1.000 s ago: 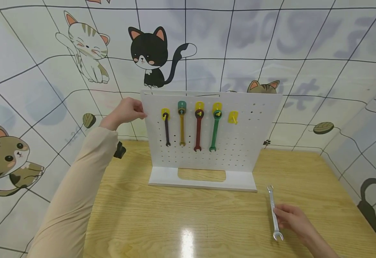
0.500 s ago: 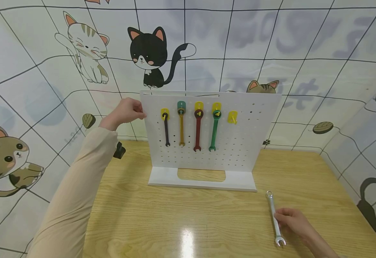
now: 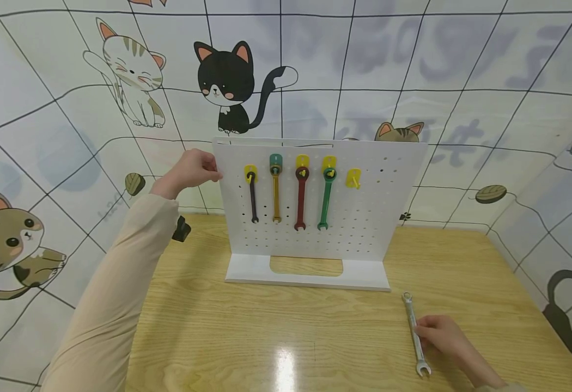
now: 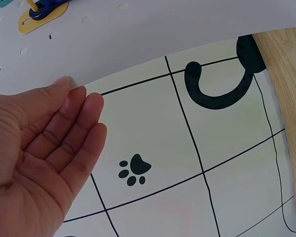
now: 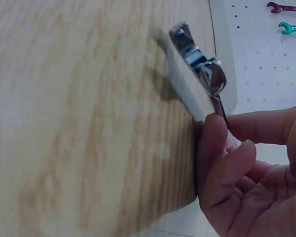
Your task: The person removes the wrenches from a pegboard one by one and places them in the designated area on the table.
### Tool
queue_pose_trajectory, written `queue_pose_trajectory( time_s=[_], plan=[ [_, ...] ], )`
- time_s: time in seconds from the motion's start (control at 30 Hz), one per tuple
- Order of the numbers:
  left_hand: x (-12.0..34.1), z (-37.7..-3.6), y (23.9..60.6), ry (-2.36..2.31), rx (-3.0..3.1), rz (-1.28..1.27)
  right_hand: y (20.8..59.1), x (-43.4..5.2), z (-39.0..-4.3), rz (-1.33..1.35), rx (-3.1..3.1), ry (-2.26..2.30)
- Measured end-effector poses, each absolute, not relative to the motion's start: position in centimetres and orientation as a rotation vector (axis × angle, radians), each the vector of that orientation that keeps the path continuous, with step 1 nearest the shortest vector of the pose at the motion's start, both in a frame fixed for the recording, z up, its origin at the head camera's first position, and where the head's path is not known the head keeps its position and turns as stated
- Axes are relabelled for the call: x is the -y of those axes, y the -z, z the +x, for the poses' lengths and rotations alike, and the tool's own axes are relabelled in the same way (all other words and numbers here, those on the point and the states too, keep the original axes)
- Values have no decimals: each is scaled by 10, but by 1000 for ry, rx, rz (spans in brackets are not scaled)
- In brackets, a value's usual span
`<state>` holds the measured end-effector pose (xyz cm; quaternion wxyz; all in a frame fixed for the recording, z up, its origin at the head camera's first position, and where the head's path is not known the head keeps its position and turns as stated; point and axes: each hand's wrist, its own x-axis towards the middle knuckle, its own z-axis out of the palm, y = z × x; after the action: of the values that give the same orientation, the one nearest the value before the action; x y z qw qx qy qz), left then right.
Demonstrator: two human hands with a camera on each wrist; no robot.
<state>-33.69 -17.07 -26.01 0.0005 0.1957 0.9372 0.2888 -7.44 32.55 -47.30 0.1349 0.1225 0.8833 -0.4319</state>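
My right hand [image 3: 446,336] pinches a silver combination wrench [image 3: 415,335] at its middle, over the front right of the table. Its ring end points away toward the board and its open jaw end points toward me. In the right wrist view the wrench [image 5: 211,76] shows blurred, close to the wood, beyond the fingertips. My left hand [image 3: 191,170] grips the upper left edge of a white pegboard [image 3: 364,218] between thumb and fingers. On the board hang a dark purple wrench [image 3: 254,201], a gold wrench [image 3: 277,198], a red wrench [image 3: 301,202] and a green wrench [image 3: 325,202].
A bare yellow hook [image 3: 353,178] sits right of the green wrench. The pegboard's white base [image 3: 247,269] stands on the wooden table [image 3: 227,332], with a cutout in its middle. Behind and beside it hangs a cat-patterned wall covering [image 3: 354,71].
My right hand has drawn the silver wrench slightly toward me, then a touch to the left. The left hand stays on the board's edge.
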Motion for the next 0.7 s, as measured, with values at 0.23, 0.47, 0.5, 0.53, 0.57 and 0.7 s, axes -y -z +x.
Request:
queue_pose_trajectory(
  time_s=[0.23,0.47,0.5,0.53,0.57,0.7],
  plan=[
    [171,-337,260,-915,-2940,597,472,-322,-77,374,-2582,1202],
    [171,-336,260,-918,-2941,591,471,-317,-80,379,-2636,1150],
    [171,-336,260,-916,-2942,592,471,-317,-80,377,-2640,1148],
    [171,-336,260,-914,-2943,592,471,-316,-81,381,-2648,1142],
    [171,-336,260,-911,-2945,592,471,-316,-81,377,-2655,1136],
    [170,-336,260,-904,-2947,601,471,-316,-81,382,-2671,1123]
  ],
)
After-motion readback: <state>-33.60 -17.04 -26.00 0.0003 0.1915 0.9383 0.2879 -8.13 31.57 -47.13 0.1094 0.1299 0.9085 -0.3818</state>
